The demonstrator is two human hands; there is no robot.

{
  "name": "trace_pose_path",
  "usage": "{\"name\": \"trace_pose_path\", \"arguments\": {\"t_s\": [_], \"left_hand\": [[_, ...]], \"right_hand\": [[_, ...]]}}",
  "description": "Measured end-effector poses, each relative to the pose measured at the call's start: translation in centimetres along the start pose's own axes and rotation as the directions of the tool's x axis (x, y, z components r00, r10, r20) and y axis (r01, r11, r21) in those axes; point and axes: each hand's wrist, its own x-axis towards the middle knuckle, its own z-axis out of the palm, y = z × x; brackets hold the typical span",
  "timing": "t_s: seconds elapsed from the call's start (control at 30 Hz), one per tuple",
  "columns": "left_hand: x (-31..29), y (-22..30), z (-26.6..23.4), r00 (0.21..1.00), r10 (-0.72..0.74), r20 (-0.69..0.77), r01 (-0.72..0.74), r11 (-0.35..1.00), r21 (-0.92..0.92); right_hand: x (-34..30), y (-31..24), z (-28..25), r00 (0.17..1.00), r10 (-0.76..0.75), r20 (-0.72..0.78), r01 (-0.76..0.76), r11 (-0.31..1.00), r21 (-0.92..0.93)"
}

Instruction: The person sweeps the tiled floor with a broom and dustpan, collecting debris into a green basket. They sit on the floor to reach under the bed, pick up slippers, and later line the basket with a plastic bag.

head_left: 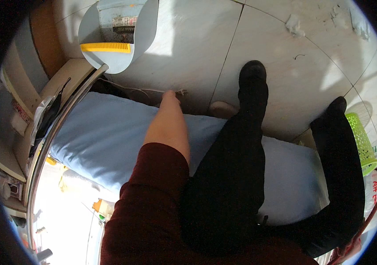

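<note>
My left arm, in a dark red sleeve (153, 181), reaches down across a blue cloth-covered cushion (95, 128). My left hand (170, 98) is past the cushion's far edge, low over the floor and beside a thin white cord (146, 89). It is foreshortened and its fingers are hidden, so what they hold, if anything, does not show. No part of my right hand appears. My legs in black trousers (228, 181) lie across the cushion, with black footwear (253, 73) on the floor beyond.
Far left stands a grey dustpan (142, 33) with a yellow toothed strip (105, 47) and debris inside. A metal pole (49, 145) curves down the left, beside shelves. On the right are a green perforated basket (361, 139) and white bags (373, 190). Crumpled white scraps (294, 25) lie on the tiles.
</note>
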Motion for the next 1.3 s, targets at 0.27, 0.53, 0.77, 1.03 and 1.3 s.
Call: {"name": "trace_pose_path", "arguments": {"t_s": [0.27,0.53,0.77,1.03,1.3], "left_hand": [[1.2,-1.1,-0.6,0.995,0.077,-0.062,-0.098,0.853,-0.513],[-3.3,-0.1,-2.2,0.952,0.161,0.262,-0.293,0.213,0.932],[0.3,-0.4,-0.5,0.958,0.014,0.286,-0.079,0.973,0.215],[-2.1,-1.5,-0.9,0.921,0.366,0.133,-0.368,0.930,-0.009],[-12.3,-4.3,3.6,0.964,0.245,0.099,-0.183,0.889,-0.421]], "right_hand": [[1.9,-0.9,3.0,0.984,-0.144,-0.101,0.105,0.940,-0.323],[0.8,1.4,2.6,0.752,-0.587,-0.298,0.264,0.684,-0.680],[2.7,2.0,14.3,0.603,-0.369,-0.707,0.182,0.927,-0.329],[1.1,1.6,1.1,0.946,-0.318,0.062,0.323,0.942,-0.089],[0.4,2.9,-0.5,0.465,-0.821,-0.332,0.235,0.476,-0.847]]}}
